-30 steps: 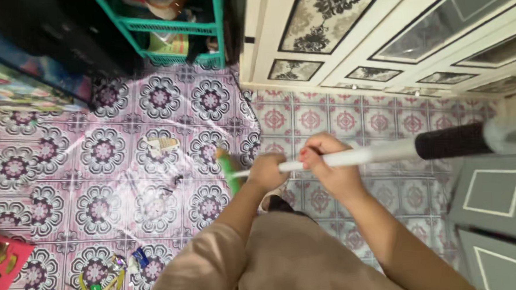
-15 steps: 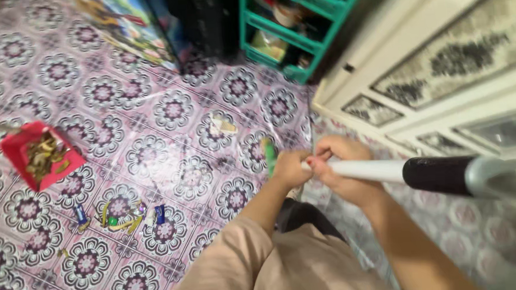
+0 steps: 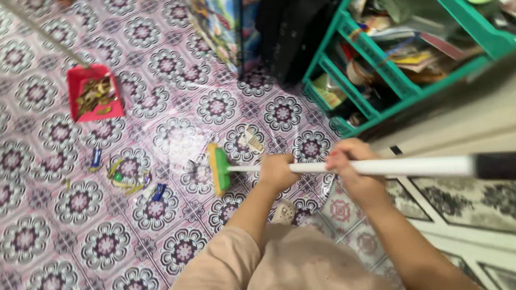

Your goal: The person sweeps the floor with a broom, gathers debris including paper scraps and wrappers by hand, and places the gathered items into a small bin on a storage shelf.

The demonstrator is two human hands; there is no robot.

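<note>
Both my hands grip a broom's white handle point(image 3: 410, 167), which ends in a black grip at the right. My left hand point(image 3: 277, 171) holds it lower down, close to the green broom head point(image 3: 218, 169) resting on the patterned floor. My right hand point(image 3: 351, 164) holds the handle higher up. A small pile of wrappers and scraps point(image 3: 129, 172) lies on the floor left of the broom head. A piece of paper litter point(image 3: 249, 141) lies just beyond the head. A red dustpan point(image 3: 94, 92) filled with debris sits farther away at upper left.
A green plastic shelf rack point(image 3: 382, 70) packed with papers and items stands at upper right. A white cabinet with patterned panels point(image 3: 475, 205) runs along the right. A dark object and a colourful panel point(image 3: 229, 18) stand at the top.
The view has swung right and the broom head now shows fully on the floor, nearer the scrap pile. The dustpan appears higher in view. Both hands keep their grip.
</note>
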